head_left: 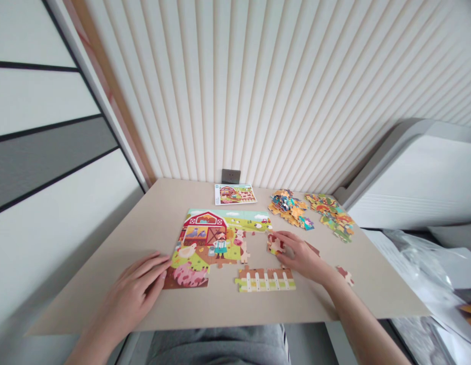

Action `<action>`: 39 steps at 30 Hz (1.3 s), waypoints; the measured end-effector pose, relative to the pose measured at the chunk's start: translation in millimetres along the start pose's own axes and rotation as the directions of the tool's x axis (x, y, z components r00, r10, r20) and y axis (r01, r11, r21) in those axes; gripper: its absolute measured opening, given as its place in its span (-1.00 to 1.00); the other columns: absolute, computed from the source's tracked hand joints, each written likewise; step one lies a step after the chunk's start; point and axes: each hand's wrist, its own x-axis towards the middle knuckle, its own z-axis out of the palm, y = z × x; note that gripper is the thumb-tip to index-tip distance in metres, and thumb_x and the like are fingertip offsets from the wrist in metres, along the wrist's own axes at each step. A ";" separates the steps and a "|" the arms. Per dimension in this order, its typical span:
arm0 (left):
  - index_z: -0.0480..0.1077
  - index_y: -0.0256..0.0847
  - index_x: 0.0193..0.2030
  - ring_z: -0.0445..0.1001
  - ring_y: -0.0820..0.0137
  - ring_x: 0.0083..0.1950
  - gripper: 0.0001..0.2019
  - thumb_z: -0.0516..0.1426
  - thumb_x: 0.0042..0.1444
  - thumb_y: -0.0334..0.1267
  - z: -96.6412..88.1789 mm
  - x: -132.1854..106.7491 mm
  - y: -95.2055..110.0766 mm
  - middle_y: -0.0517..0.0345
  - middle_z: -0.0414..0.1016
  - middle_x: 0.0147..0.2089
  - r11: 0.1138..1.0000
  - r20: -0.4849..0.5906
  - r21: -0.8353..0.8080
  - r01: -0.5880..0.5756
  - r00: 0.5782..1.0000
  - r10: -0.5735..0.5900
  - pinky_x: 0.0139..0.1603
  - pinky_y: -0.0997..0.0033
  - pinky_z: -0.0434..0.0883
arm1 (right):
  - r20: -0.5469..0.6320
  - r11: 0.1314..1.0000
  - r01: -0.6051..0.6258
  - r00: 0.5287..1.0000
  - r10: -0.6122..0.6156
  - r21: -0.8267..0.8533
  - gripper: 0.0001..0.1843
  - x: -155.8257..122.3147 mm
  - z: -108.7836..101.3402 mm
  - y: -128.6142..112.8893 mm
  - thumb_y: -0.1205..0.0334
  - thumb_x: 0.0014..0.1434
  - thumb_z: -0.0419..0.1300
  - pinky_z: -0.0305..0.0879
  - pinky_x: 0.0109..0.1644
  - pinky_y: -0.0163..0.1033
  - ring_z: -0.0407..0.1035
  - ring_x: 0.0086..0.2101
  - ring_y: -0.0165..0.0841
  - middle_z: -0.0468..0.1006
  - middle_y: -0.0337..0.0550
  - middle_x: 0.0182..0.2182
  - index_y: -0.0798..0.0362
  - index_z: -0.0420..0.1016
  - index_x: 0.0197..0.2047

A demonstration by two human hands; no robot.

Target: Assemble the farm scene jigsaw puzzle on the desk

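Spreading across the beige surface (106, 304), below a pleated white wall (258, 91), a part-built farm jigsaw puzzle (205, 248) shows a red barn, a farmer and a pig, with a gap open at its lower right. Toward the back right lie one heap of loose pieces (288, 209) and a second heap (332, 215), and a picture card (235, 194) sits near the back edge below a wall socket (230, 176). A picket-fence section (264, 280) lies apart, below the gap. Nothing here is fixed down, so the main risk is a slide: a dragging right forearm (357, 319) or a hard press could nudge the fence section out of line or split the joined pieces, and a stray sweep could scatter the heaps or push the lone piece (345, 275) toward the surface's right edge. The left hand (138, 294) has a released grip, open and flat, fingertips at the puzzle's lower-left edge, where a slip could shift the whole block. The right hand (299, 256) has its grip closed on a small jigsaw piece (275, 244), held between thumb and fingers at the gap's edge, though from this angle it seems pressed to the surface rather than clearly lifted; the fence section sits just below that grip, the lone piece off past the wrist
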 end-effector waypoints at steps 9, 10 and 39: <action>0.51 -0.05 0.21 0.47 0.15 0.30 -0.65 0.11 0.36 -0.11 -0.8 1.3 0.7 0.06 0.53 0.25 1.000 -0.018 -0.008 -0.004 1.000 0.004 0.34 0.15 0.43 | -0.029 0.997 0.048 0.998 -0.050 -0.056 -0.33 -11.1 4.8 -8.9 0.25 0.33 0.18 0.32 0.33 0.09 0.32 0.26 -0.07 0.38 -0.02 0.32 -0.20 0.23 0.47; 0.51 -0.05 0.21 0.47 0.16 0.30 -0.65 0.11 0.36 -0.11 -0.9 1.3 0.9 0.07 0.53 0.25 1.000 -0.017 -0.009 -0.004 1.000 0.004 0.34 0.15 0.42 | -0.027 0.997 0.056 0.998 -0.057 -0.048 -0.33 -10.7 5.9 -10.2 0.25 0.33 0.18 0.33 0.32 0.08 0.32 0.26 -0.08 0.38 -0.02 0.31 -0.20 0.22 0.47; 0.49 -0.08 0.21 0.44 0.17 0.32 -0.67 0.09 0.39 -0.15 -8.5 4.6 10.1 0.06 0.53 0.24 1.000 0.013 -0.024 0.013 1.000 -0.013 0.37 0.15 0.38 | 0.074 0.975 0.150 0.984 -0.164 0.165 -0.22 19.3 29.7 -31.7 0.41 0.22 0.19 0.20 0.41 0.07 0.27 0.30 -0.11 0.35 -0.07 0.36 -0.16 0.22 0.47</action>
